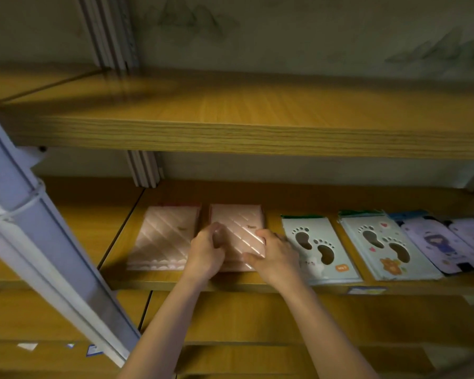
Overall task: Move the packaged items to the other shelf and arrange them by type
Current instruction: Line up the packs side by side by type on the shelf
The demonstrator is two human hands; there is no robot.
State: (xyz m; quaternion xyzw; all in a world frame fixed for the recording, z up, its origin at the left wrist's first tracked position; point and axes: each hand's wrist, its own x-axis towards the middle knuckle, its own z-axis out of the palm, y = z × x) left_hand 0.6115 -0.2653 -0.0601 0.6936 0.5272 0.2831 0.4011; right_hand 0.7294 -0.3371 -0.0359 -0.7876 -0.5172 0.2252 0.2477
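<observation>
Head view shows a wooden shelving unit with a grey upright post slanting across the left. An upper shelf runs the full width, and below it is the middle shelf, where all the packaged items I can see lie flat in one row. From the left, that row has a pink striped pack stack and, just beside it, a second pink striped pack. A gap follows, then two footprint-window packs side by side, then two purple cartoon packs overlapping at the right edge. Like sits with like, so I judge the sorting by type to be largely done on this shelf. The second pink striped pack is the one I am handling. My left grip is curled around its near-left edge. My right grip clasps its right side, with the thumb laid across the front corner. The pack rests on or barely above the stack beneath it; I cannot tell which. What looks left is squaring this pack against its neighbour and letting go, and perhaps straightening the overlapped purple ones. Whether more items wait on another shelf out of sight, I cannot say. A small label sits on the shelf's front lip.
</observation>
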